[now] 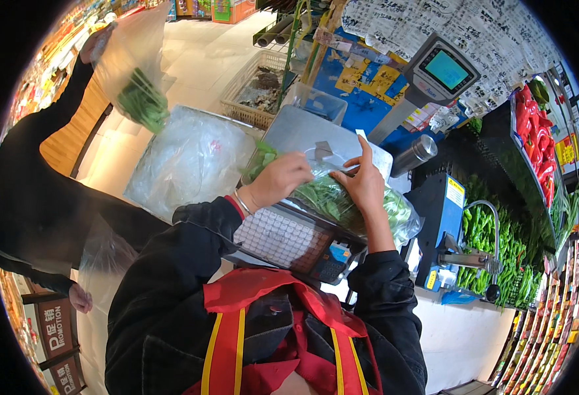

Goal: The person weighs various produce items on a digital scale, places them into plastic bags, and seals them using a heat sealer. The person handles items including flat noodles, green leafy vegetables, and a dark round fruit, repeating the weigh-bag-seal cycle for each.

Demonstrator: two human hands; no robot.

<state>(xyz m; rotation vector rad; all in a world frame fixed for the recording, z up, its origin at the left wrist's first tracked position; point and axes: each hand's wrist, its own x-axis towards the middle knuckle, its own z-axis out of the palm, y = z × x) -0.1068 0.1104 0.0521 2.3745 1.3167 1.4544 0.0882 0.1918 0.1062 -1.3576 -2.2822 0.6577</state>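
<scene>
A clear plastic bag of leafy greens (326,200) lies across the front of a weighing scale's metal platform (314,128), above the scale's keypad (284,239). My left hand (282,180), with a bangle at the wrist, is at the bag's left end, its fingers bent together; what they pinch cannot be made out. Some leaves (265,158) show just beyond it. My right hand (366,182) rests its thumb against the bag, and its raised index finger has a small white label (361,133) at the tip. The scale's display (445,69) stands upright behind.
On the left a person in dark clothes (37,182) holds up a bag of greens (144,98) beside a plastic-covered surface (190,163). A metal canister (415,153) and a blue bag-sealing device (440,227) stand at right, near green peppers (492,247). A basket (250,84) sits behind.
</scene>
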